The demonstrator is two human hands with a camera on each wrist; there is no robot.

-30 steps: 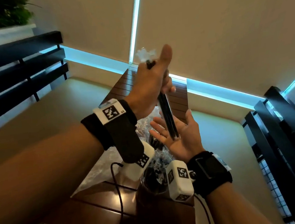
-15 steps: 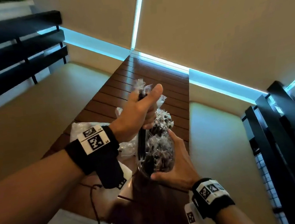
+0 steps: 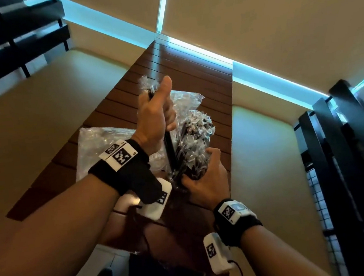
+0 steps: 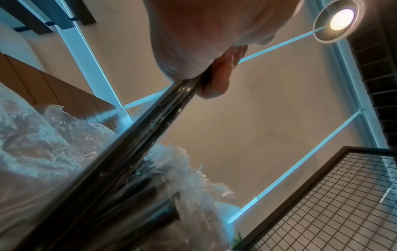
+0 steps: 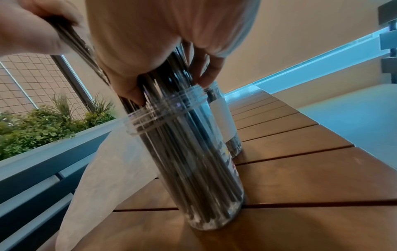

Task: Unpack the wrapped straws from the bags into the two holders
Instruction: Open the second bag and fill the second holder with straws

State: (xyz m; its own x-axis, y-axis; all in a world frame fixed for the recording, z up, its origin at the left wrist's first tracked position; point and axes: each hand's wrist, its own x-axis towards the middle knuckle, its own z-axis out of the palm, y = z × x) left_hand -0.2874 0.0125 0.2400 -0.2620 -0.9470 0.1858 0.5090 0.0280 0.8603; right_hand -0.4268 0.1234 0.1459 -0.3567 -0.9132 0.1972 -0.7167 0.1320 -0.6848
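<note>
My left hand (image 3: 164,111) grips a bundle of black wrapped straws (image 3: 170,148) near their top, thumb up; the lower ends reach the mouth of a clear jar holder (image 5: 194,161). The left wrist view shows that bundle (image 4: 148,129) slanting down from my left hand (image 4: 206,71). The holder stands on the wooden table and is packed with straws. My right hand (image 3: 200,174) curls round the standing straws (image 3: 195,136) just above the rim, thumb and fingers on either side (image 5: 169,86). Close behind it stands a second holder (image 5: 223,122) with a white label, also holding straws.
A crumpled clear bag (image 3: 102,142) lies on the slatted table (image 3: 113,104) left of the holders, another bag (image 3: 185,98) behind them. A white sheet (image 5: 111,161) hangs over the table's edge. Black railings (image 3: 347,141) stand to the right, planters (image 5: 43,125) beyond.
My left hand came down from high above the table, bringing its straws to the holder's mouth. My right hand went from an open palm under them to gripping the straws in the holder.
</note>
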